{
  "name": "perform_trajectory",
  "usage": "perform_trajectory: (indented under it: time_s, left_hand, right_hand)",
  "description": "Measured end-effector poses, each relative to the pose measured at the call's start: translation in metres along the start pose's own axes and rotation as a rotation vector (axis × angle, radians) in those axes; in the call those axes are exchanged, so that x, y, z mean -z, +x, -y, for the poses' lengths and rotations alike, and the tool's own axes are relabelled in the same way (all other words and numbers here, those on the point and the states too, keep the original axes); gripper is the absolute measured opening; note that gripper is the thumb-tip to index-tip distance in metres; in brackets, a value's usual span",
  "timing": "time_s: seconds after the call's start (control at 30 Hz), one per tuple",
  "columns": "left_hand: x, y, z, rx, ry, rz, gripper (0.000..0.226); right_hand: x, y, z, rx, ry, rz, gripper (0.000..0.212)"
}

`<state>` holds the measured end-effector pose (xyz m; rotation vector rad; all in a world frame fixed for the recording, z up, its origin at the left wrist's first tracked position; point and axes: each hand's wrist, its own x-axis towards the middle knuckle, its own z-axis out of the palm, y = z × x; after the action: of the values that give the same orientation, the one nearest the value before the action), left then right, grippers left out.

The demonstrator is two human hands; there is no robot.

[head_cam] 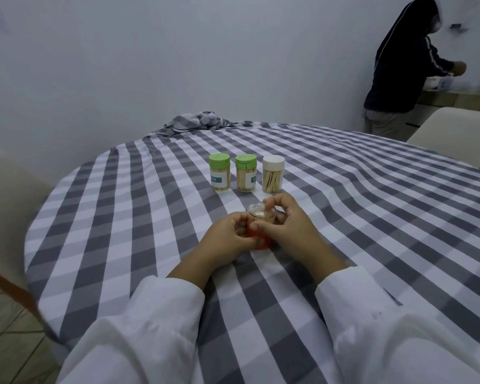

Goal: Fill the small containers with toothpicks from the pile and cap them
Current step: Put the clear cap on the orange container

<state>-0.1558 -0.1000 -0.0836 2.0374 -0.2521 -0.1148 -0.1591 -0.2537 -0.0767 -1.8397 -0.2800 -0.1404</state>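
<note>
Capping the last container on the checked table (344, 206)

We grip the orange container (258, 239) with our left hand (227, 239) while our right hand (286, 225) pinches its clear cap (258, 210); light, slick plastic, best held round the sides.

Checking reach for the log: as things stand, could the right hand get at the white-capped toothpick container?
Probably yes. The white-capped container stands just beyond the right hand with only bare tablecloth between. But that hand's fingers now hold the orange container along with the left hand, so it must let go first.
</note>
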Motion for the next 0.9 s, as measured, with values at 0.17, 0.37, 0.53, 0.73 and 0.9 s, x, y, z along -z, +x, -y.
perform_trajectory:
  time_s: [0.17,0.37,0.53,0.73,0.9]
  left_hand:
    - [-0.001,0.001,0.002,0.001,-0.023,-0.015,0.055]
    - [-0.017,0.014,-0.011,0.008,-0.057,-0.053,0.055]
    - [-0.04,0.045,-0.034,0.006,-0.002,-0.133,0.064]
    - [-0.067,0.082,-0.047,0.021,-0.066,-0.373,0.074]
    - [-0.075,0.105,-0.042,-0.005,-0.051,-0.432,0.079]
  right_hand:
    - [-0.002,-0.002,-0.001,-0.002,-0.006,0.028,0.042]
    - [0.012,0.007,-0.005,-0.085,0.001,-0.061,0.061]
    - [0.04,0.033,-0.006,-0.118,-0.012,-0.185,0.067]
    - [0.066,0.078,-0.011,-0.113,-0.11,-0.344,0.065]
    - [0.069,0.11,-0.028,-0.122,-0.178,-0.32,0.073]
